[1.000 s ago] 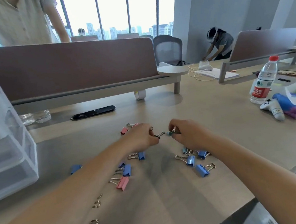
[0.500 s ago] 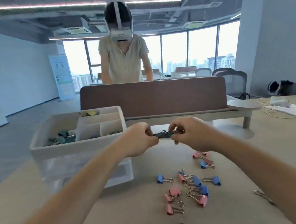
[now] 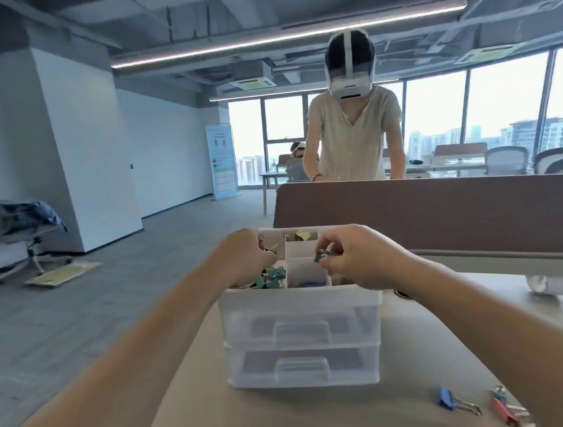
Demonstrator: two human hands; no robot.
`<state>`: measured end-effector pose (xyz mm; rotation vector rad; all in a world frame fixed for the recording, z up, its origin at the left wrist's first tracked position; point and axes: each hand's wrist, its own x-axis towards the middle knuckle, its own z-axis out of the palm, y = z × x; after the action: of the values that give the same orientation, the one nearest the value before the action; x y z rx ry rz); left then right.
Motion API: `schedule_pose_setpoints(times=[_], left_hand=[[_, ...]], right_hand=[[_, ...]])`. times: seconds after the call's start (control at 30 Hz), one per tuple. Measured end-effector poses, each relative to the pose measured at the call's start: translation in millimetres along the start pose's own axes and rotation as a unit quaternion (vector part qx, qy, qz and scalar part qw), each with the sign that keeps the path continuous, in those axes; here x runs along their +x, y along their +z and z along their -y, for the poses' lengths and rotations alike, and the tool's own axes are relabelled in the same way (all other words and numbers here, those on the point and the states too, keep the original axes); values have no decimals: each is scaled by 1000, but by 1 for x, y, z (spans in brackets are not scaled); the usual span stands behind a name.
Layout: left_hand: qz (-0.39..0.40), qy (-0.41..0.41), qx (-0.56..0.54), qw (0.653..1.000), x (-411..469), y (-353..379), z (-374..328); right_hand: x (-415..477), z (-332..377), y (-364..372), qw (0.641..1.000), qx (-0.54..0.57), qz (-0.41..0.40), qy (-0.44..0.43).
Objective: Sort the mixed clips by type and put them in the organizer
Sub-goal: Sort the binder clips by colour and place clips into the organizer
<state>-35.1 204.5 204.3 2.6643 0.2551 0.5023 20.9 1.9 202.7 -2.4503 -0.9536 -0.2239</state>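
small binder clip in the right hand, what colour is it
Teal: the small binder clip pinched by the right hand; head view.

Daylight pours through the tall windows at the back right, washing the sky almost white. A ceiling light strip adds a thin bright line. Shadows stay soft; the darkest band lies under the brown divider. The wide lens bends the edges, the office chair at left smears with blur, and the organizer looks slightly soft.
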Motion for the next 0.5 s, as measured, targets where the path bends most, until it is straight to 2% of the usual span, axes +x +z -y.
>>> schedule_pose_setpoints(times=[0.23, 0.37, 0.5], left_hand=[[-8, 56, 145, 988, 34, 19, 33], [-22, 77, 90, 993, 35, 14, 37], [-75, 93, 28, 992, 25, 2, 41]], right_hand=[[38, 16, 24, 999, -49, -15, -7], [50, 25, 32, 999, -43, -14, -11], [71, 38, 45, 998, -55, -3, -25]])
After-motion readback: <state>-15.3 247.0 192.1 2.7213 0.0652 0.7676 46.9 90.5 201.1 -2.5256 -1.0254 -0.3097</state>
